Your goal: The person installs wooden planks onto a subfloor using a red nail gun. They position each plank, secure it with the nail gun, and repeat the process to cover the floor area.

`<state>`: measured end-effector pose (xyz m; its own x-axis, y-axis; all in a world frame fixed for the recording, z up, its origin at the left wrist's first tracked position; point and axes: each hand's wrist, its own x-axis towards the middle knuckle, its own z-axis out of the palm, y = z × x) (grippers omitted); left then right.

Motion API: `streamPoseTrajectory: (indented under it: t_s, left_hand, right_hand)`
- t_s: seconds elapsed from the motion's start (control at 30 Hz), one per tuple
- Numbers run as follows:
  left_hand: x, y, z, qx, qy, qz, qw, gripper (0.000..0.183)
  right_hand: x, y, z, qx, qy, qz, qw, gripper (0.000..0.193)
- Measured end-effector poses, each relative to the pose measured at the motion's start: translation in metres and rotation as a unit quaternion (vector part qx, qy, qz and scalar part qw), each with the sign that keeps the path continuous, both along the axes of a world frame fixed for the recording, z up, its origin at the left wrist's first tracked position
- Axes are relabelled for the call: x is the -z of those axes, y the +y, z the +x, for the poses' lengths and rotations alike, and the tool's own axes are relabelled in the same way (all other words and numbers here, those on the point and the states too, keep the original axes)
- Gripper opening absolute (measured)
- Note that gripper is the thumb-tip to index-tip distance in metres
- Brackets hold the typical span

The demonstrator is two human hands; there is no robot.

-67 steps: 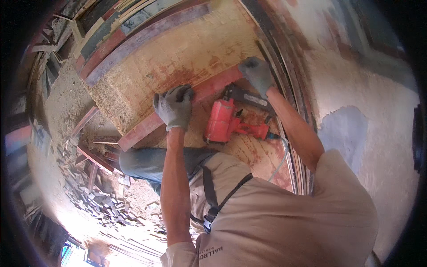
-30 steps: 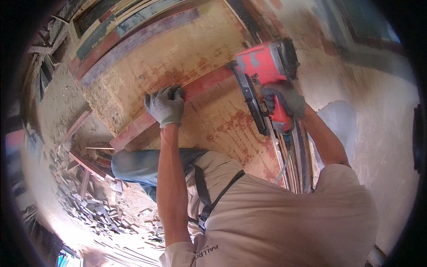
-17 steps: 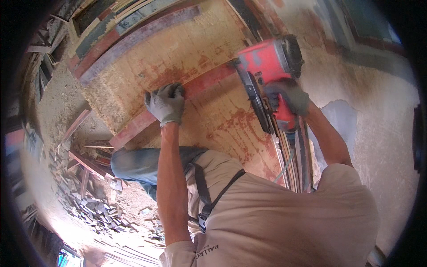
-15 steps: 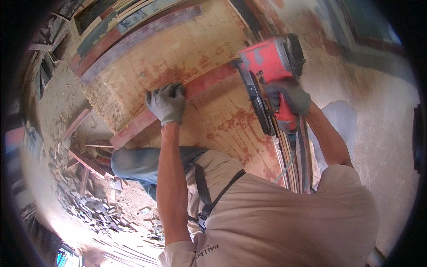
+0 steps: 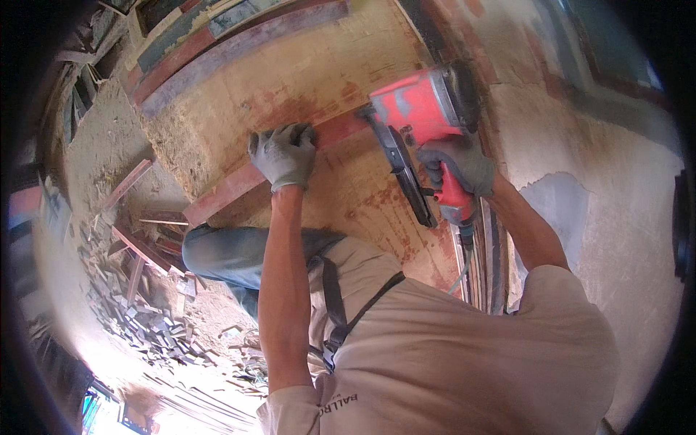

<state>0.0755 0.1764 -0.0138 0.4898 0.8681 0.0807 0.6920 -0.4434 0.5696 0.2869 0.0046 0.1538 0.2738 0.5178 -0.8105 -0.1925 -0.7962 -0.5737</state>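
Observation:
In a grey glove, my right hand (image 5: 457, 165) is wrapped round the grip of a red nail gun (image 5: 413, 101). The gun's nose meets the far right part of a reddish wooden strip (image 5: 225, 194), and its black magazine slants down toward me. My left hand (image 5: 283, 156), gloved too, is closed over the middle of this strip, fingers curled over its far edge. The strip runs slantwise across a stained plywood board (image 5: 377, 196). Whether the nose presses on the wood or only hovers close, I cannot tell.
Long strips (image 5: 239, 58) lie along the board's far edge. More strips (image 5: 484, 254) run beside its right side, near the gun's air hose (image 5: 464, 268). Offcut blocks (image 5: 159, 326) are heaped on the floor at left, with broken strips (image 5: 138, 246) above them. My bent knee (image 5: 217, 254) rests close to the strip's left end.
The nail gun has moved left along the strip, in my right hand. My left hand has shifted slightly right and up in view and still holds the strip.

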Motion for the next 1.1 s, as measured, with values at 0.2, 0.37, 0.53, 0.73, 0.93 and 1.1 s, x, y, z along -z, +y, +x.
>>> streamPoseTrajectory:
  t_s: [0.2,0.37,0.53,0.73,0.93,1.1]
  left_hand:
    - [-0.003,0.002,-0.001,0.006,0.012,-0.01,1.0,0.016]
    - [0.0,0.002,-0.004,0.018,0.02,-0.019,0.999,0.016]
    - [0.004,0.003,-0.006,0.016,-0.015,-0.016,1.0,0.011]
    - [0.001,0.003,-0.008,0.011,-0.022,-0.041,0.999,0.008]
    - [0.003,0.018,-0.053,-0.014,-0.1,0.066,0.993,0.02]
    - [0.003,0.058,-0.202,-0.403,0.299,-0.045,0.864,0.083]
  right_hand:
    - [-0.004,-0.004,0.0,-0.017,-0.02,0.014,1.0,0.021]
    - [-0.008,0.012,-0.027,-0.005,-0.019,0.047,0.999,0.021]
    - [0.002,0.02,-0.034,-0.046,0.011,0.042,0.998,0.02]
    - [-0.003,0.018,-0.038,-0.015,0.008,0.023,1.0,0.021]
    - [0.011,0.006,-0.033,-0.052,-0.008,0.041,0.998,0.022]
    - [0.016,-0.002,-0.031,-0.156,-0.042,0.102,0.982,0.024]
